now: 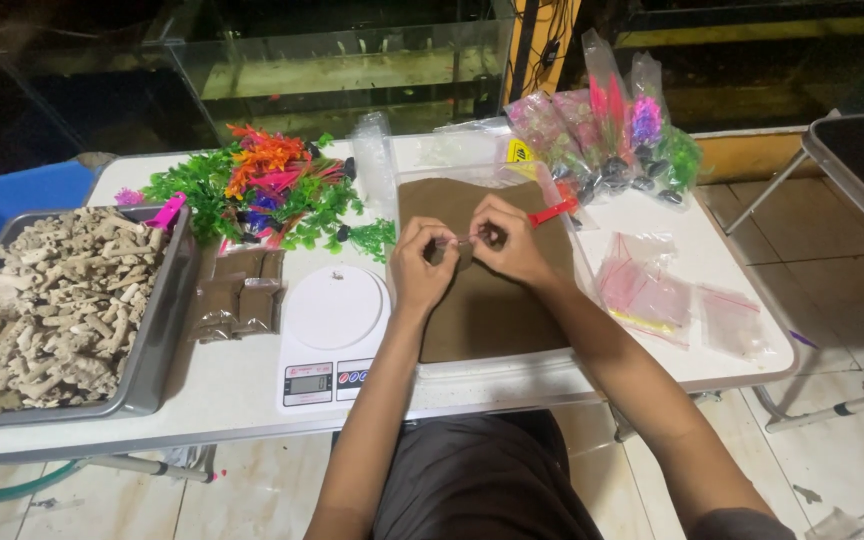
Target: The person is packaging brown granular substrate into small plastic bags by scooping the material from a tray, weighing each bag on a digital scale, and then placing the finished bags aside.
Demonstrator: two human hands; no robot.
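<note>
White table on tiled floor (glass tanks behind): both hands' fingers pinch a small clear bag.

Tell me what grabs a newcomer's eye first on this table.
The bright heap of plastic plants, orange, pink and green, at the table's far left-centre stands out first. Next comes the grey tray heaped with pale coral-like pieces on the left. In the middle, the left hand and right hand pinch a small clear bag above a tray of brown sand.
</note>
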